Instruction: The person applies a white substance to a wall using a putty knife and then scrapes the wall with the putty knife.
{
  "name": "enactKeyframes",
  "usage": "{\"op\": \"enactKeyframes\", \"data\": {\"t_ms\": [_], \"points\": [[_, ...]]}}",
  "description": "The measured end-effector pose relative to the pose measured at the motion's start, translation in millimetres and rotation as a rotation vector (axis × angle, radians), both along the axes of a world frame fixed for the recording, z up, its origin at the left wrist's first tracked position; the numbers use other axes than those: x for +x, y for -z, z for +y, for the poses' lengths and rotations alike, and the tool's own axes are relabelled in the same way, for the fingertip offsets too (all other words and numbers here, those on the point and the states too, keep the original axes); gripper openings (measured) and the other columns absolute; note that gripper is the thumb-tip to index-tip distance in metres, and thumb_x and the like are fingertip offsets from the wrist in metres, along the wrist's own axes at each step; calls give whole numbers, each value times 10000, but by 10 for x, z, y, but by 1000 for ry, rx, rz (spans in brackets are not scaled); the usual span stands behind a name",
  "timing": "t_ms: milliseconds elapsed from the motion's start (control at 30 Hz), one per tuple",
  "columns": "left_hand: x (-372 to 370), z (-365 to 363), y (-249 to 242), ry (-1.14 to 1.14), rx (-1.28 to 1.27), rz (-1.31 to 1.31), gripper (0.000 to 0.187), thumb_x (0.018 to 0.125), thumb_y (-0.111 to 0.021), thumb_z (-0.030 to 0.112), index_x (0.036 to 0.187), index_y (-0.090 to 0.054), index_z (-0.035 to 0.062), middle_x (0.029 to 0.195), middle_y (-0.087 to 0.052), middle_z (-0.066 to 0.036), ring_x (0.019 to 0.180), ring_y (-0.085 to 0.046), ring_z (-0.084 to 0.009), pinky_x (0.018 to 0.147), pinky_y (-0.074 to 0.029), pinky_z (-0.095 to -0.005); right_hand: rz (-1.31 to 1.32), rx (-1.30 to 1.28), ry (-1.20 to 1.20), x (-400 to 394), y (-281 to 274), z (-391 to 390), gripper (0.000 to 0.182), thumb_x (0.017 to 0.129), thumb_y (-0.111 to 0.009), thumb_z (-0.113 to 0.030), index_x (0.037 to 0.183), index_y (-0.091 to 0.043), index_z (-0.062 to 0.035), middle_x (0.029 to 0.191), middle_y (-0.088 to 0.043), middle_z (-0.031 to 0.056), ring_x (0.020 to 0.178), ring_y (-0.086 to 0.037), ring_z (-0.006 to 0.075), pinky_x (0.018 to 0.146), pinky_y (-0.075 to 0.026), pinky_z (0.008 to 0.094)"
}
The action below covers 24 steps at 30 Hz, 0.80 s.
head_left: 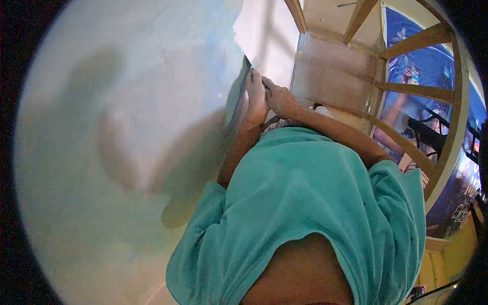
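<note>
Fisheye head view, tilted, person in a teal shirt pressed close to a pale plastered wall. Both hands are together at the wall's outer corner edge, where the grey-blue face meets the lighter side face. Left hand lies flat against the wall at that edge, fingers stretched upward, thin bracelet on the wrist; it looks pressed on the surface rather than clenched, can't tell if anything sits under the palm. Right hand is just beside the left, touching it, fingers curled toward the edge; whether it pinches a small tool or nothing is hidden, so grip can't be told. Work spot is that corner edge, directly above the hands. To the right of the wall stands a wooden ladder-like frame with slanted rungs, and past it a blue printed banner; brown floor or panel between frame and wall. Judgement: for working an edge like this, keep the left palm steady as a brace against the wall, move the right in short strokes along the corner line, stay close to the wall for balance.
</note>
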<state>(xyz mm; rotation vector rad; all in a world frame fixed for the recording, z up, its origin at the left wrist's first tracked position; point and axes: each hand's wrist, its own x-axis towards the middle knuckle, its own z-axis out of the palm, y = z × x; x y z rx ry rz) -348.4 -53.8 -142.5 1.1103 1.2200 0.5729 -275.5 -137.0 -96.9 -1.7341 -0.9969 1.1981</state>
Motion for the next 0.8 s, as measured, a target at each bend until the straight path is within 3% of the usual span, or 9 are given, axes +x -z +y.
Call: {"op": "enactKeyframes", "data": {"t_ms": [67, 133, 267, 367, 467, 533, 600, 667, 800], "points": [[84, -146, -321, -63, -94, -67, 356, 857, -366, 258, 1027, -421, -49, 881, -481, -106, 775, -458, -172, 689, -390, -286, -16, 27, 3, 7, 8, -25, 394, 819, -356, -193, 1197, -302, -94, 878, -527, 269, 797, -524, 401, 729, -406, 463], [83, -205, -346, -25, -1, -86, 339, 856, -373, 258, 1001, -428, -43, 837, -472, -89, 730, -451, -157, 643, -392, -283, -44, 130, 6, 33, -27, -115, 426, 800, -390, -173, 1193, -286, -47, 872, -533, 271, 799, -529, 397, 727, -417, 448], [174, -244, -530, -34, -9, -31, 297, 854, -383, 247, 956, -431, -28, 772, -443, -52, 661, -426, -128, 582, -387, -275, -13, 54, 27, 41, -39, -74, 378, 820, -355, -189, 1188, -322, -107, 883, -523, 267, 804, -521, 398, 733, -401, 461], [84, -18, -103, 41, 74, -53, 270, 852, -391, 238, 932, -434, -16, 751, -438, -46, 649, -421, -121, 576, -383, -265, 5, 15, 29, -14, 154, 82, 373, 819, -352, -180, 1183, -332, -98, 898, -518, 273, 818, -516, 399, 745, -395, 461], [130, -15, -174, -81, -75, -59, 253, 850, -389, 235, 899, -436, -9, 746, -434, -43, 647, -418, -119, 566, -378, -261, 35, 26, 41, -10, 191, 110, 374, 823, -341, -177, 1189, -329, -100, 914, -515, 272, 826, -512, 404, 753, -392, 460], [145, -162, -350, 50, 275, -55, 244, 849, -391, 230, 894, -437, -6, 746, -433, -40, 649, -418, -116, 563, -376, -257, 25, 60, 29, 48, 22, 48, 377, 827, -331, -177, 1196, -322, -100, 930, -513, 268, 827, -512, 405, 758, -394, 456], [141, -171, -392, 89, 264, -97, 239, 850, -390, 225, 897, -436, -5, 747, -430, -38, 653, -419, -114, 564, -377, -256, 30, 26, 5, 100, -42, 48, 379, 831, -321, -183, 1201, -319, -99, 942, -509, 271, 834, -509, 409, 763, -392, 454], [73, -25, -261, 33, -115, -190, 238, 851, -389, 220, 909, -433, -6, 750, -425, -36, 660, -420, -113, 569, -381, -259, 23, -3, -9, 66, -11, 59, 387, 825, -335, -189, 1197, -320, -85, 936, -514, 268, 845, -511, 400, 767, -394, 447], [181, -112, -306, -60, -61, -81, 246, 849, -395, 224, 909, -434, -11, 770, -442, -45, 660, -431, -121, 571, -384, -262, -33, 32, -3, 66, 135, 74, 401, 809, -366, -195, 1184, -324, -61, 911, -530, 257, 843, -526, 379, 754, -404, 444]]}}
